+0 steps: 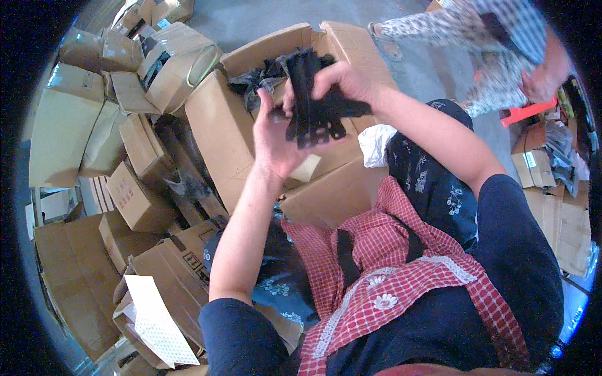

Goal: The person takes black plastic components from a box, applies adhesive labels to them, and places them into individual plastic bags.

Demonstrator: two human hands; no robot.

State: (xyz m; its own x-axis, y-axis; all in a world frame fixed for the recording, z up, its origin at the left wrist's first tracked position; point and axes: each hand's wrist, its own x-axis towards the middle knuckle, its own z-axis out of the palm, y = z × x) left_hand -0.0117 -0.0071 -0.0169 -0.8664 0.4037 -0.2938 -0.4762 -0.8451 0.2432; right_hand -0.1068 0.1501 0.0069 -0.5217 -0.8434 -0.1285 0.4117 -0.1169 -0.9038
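Note:
Above an open cardboard box point(219, 135), both my hands are raised around a bundle of black strap-like pieces point(304, 88); its exact kind is unclear. My right hand point(342, 81) grips the bundle from the right, fingers bent over it. My left hand point(276, 141) supports it from the left and below, thumb standing apart and the fingers partly hidden behind the black pieces. Below and behind them, more black items point(251, 83), some in clear plastic, lie in the box.
Stacked cardboard boxes point(66, 125) crowd the left side. A white printed sheet point(157, 319) lies on boxes at lower left. A white cloth-like item point(376, 145) rests by my right knee. Another person point(495, 53) is at upper right, near a red object point(530, 113) and more cartons.

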